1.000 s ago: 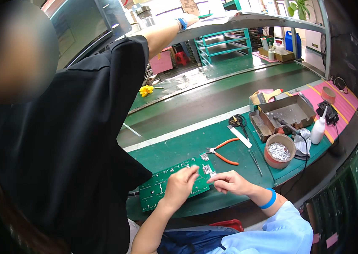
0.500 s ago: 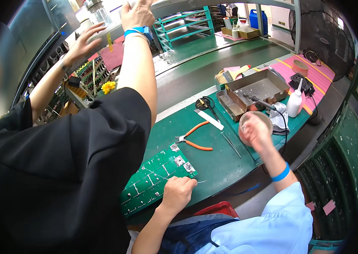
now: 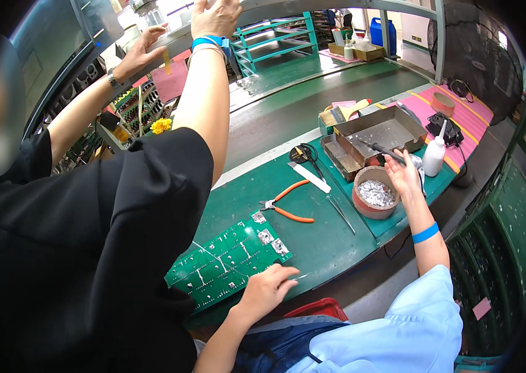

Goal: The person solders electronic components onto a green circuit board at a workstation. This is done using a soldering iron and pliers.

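Observation:
My left hand [image 3: 265, 291] is at the near edge of a green circuit board [image 3: 219, 264], fingers curled around a thin solder wire [image 3: 210, 252]. The wire runs over the board, and its other end sticks out past my fingertips. My right hand [image 3: 406, 179], palm turned up and fingers spread, is at the handle of a soldering iron [image 3: 388, 151]. Whether the fingers touch the handle is unclear. That iron leans across a metal tray [image 3: 393, 127]. Just left of my right hand stands a round reddish tub [image 3: 371, 210] filled with silvery scraps.
Orange-handled cutters [image 3: 291, 215], a white-handled blade [image 3: 309, 177] and tweezers [image 3: 341, 214] lie mid-table. A white squeeze bottle [image 3: 433, 156] stands at right. At left, a co-worker in black [image 3: 120, 224] leans close, both hands raised to a metal rail.
My right hand has moved from over the tub to the iron's handle, uncovering the scraps. My left fingers have loosened a little. The co-worker's hands have shifted right along the rail.

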{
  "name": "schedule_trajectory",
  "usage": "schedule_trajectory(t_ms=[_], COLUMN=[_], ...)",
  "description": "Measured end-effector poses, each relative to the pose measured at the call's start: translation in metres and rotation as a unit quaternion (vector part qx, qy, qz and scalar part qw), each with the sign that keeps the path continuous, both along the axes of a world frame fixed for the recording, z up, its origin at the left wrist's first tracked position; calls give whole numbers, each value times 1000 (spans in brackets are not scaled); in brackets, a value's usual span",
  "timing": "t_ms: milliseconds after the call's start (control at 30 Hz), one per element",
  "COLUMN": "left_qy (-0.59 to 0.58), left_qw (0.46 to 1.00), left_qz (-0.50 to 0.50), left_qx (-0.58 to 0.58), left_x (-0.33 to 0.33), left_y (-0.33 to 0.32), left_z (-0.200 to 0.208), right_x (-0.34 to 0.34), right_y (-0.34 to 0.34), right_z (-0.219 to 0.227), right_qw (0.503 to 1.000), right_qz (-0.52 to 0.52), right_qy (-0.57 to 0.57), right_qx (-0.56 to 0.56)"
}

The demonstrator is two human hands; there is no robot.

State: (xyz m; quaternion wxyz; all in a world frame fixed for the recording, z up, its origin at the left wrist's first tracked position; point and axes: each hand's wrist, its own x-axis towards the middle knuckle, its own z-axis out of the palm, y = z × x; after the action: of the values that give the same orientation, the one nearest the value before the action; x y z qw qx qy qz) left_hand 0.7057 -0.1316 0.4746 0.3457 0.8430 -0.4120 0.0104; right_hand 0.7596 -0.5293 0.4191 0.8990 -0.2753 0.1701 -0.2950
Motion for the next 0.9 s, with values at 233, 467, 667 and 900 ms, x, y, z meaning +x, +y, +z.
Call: schedule_trajectory(t_ms=[233, 467, 667, 900], left_qy=[49, -68, -102, -20], left_qw=[996, 988, 978, 977], left_qz=[76, 138, 181, 212], left_qx=[20, -19, 2, -11], left_x=[11, 21, 39, 43], left_y=[14, 37, 57, 48], left_z=[12, 5, -8, -9], right_x=[-22, -50, -85, -84], right_y=[13, 40, 83, 120], right_z=[9, 16, 43, 53], right_qw=[969, 935, 772, 725], right_qz=[-70, -74, -138, -91], right_qy=[-25, 22, 67, 55], right_qx=[-235, -347, -616, -681])
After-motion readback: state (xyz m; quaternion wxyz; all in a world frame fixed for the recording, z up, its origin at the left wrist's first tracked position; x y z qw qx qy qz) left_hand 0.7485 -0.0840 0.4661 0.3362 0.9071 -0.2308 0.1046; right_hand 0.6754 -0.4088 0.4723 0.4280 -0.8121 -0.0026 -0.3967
